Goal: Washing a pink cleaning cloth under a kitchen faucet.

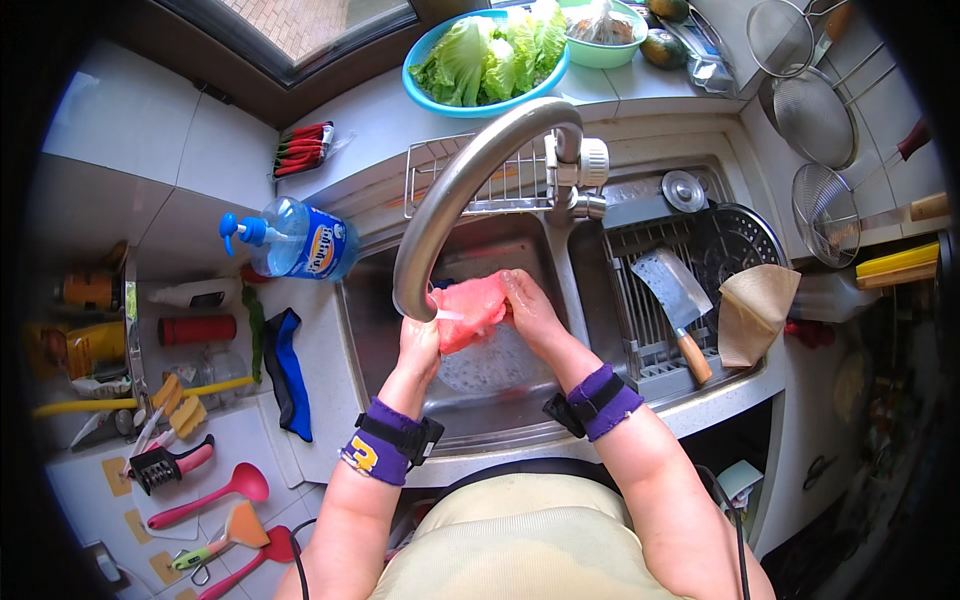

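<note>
Both hands hold a wet pink cloth (472, 307) over the left basin of a steel sink (480, 442). My left hand (420, 341) grips its left edge, just below the spout of the curved metal faucet (480, 161). Higher up on the right, my right hand (529, 304) pinches the cloth's other end. Water runs from the spout onto the cloth, and foamy water lies in the basin below. Part of the left fingers is hidden by the spout and the cloth. A small dark item behind the cloth is too covered to name.
Right of the basin, a cleaver (671, 285) lies on a dish rack (645, 345) beside a perforated steel disc (739, 232). A pump bottle (307, 240) stands left of the sink. Behind are a wire rack (495, 180) and a blue basin of lettuce (487, 109). Strainers (814, 112) hang at right.
</note>
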`<state>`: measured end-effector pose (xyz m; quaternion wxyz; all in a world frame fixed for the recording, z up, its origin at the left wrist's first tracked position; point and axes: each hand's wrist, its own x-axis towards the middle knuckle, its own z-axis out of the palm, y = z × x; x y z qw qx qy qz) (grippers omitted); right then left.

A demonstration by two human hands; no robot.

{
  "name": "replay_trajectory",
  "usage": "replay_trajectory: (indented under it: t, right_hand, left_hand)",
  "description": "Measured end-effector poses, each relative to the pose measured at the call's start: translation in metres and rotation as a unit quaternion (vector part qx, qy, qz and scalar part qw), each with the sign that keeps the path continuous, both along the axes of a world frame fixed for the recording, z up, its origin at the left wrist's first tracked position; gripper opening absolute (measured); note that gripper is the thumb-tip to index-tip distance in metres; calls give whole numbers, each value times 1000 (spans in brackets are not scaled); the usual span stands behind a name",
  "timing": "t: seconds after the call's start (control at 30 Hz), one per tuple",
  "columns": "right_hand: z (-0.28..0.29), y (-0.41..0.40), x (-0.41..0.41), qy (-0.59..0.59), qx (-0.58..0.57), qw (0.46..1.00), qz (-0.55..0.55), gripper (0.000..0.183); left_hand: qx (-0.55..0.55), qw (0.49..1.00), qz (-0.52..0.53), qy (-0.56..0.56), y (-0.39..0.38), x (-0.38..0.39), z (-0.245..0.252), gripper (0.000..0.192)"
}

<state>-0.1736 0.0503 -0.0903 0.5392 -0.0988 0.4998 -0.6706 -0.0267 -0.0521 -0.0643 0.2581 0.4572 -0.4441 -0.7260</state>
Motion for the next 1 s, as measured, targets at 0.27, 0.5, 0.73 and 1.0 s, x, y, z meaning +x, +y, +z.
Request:
replay_trajectory:
  t: [0.27, 0.5, 0.73, 1.0]
  right_hand:
    - [27, -2, 9, 318, -46, 947, -11, 31]
    - [43, 16, -17, 419, -47, 900, 110, 23]
    - [35, 12, -28, 221, -74, 967, 100, 26]
    - [46, 13, -57, 93, -9, 995, -31, 36]
  left_hand:
    - [-77, 993, -58, 64, 15, -17, 15, 23]
    - [-232, 956, -137, -113, 0, -18, 11, 26]
    - [-210, 910, -334, -126, -15, 8, 9, 31]
    - [-55, 939, -316, -128, -22, 32, 32, 27]
